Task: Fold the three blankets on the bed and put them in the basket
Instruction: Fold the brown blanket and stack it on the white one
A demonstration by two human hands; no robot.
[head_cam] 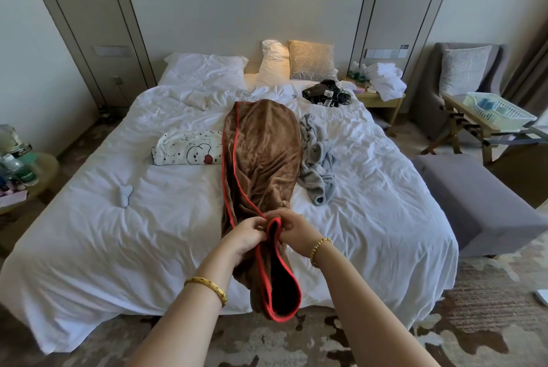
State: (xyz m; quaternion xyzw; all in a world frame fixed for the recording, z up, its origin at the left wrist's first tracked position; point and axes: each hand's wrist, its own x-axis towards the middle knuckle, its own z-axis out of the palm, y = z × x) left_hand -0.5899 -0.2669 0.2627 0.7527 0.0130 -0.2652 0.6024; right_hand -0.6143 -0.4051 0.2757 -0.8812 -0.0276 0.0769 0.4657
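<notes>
The brown blanket [261,153] with its red trim runs lengthwise down the middle of the bed [89,233], from near the pillows to the foot edge, where its near end spills over and hangs toward the carpet [474,322]; your two hands meet on it right at that foot edge. Your left hand [247,233] pinches the red-trimmed edge from the left, fingers curled onto the cloth; your right hand [293,230] pinches the same edge from the right, so both grips are closed on the fabric and nearly touching each other, with a loop of the hem drooping below them. The spotted white blanket [188,147] lies folded just left of the brown one, touching its side; the grey blanket [317,159] lies crumpled against its right side. A tangle of black cables and devices [326,93] sits further up on the right, near the pillows. Open white sheet stretches on both sides of your hands along the foot edge; a grey ottoman [474,203] stands beside the bed's right edge.
</notes>
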